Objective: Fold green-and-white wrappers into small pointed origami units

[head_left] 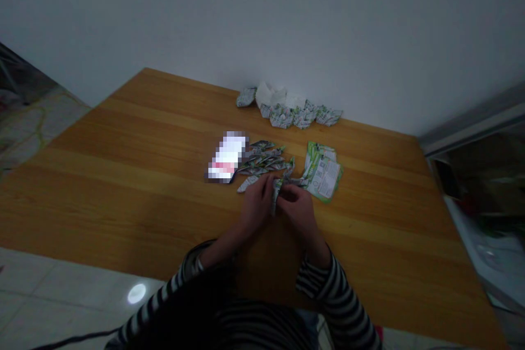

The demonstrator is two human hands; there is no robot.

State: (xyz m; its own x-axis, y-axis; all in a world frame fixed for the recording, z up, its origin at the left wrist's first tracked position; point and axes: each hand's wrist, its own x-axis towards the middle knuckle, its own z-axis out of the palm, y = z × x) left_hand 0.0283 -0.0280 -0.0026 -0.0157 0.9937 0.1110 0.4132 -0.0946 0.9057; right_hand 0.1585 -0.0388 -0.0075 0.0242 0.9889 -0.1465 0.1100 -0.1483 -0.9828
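The wooden desk [123,175] carries a heap of folded green-and-white wrapper strips [262,161] just ahead of the fingers [293,192]. Flat green printed packets [322,172] lie ahead right, a blurred white-and-pink item [227,157] ahead left, and more folded pieces [293,116] with white paper [273,94] farthest ahead.

Long-sleeve B&W top [334,295], horiz. stripes on sleeves and chest alike, cuffs reaching wrists; thin pale band [199,264] on L wrist [211,256], prob. bracelet.

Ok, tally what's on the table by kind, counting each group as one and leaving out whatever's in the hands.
Folded paper groups: 2
Green printed packet pile: 1
White crumpled paper: 1
Pixelated item: 1
Total: 5
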